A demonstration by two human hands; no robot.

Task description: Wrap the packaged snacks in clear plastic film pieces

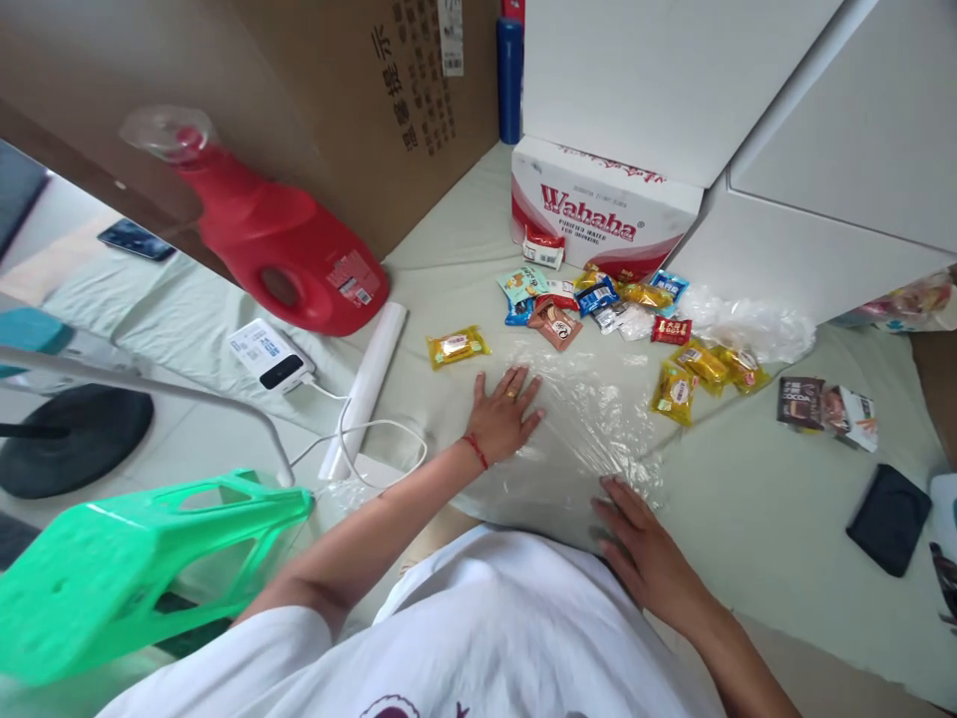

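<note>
A clear plastic bag (pixel 575 424) lies spread flat on the pale green sheet in front of me. My left hand (pixel 502 417) rests on its left part, fingers spread, with a red string on the wrist. Over the near right edge of the bag lies my right hand (pixel 635 538), fingers stretched out and apart. Just beyond my left hand is a yellow-wrapped snack (pixel 458 347). Several wrapped snacks in blue, red, brown and green are heaped past the bag, among them a brown packet (pixel 555 324). More yellow packets (pixel 675 391) sit to the right of the bag.
A Wahaha carton (pixel 598 204) stands at the back against white cabinets. At left are a red jug (pixel 291 249), a white power bank (pixel 270 356) with a cable, a white roll (pixel 366 389) and a green stool (pixel 142 558). A dark pouch (pixel 889 519) lies far right.
</note>
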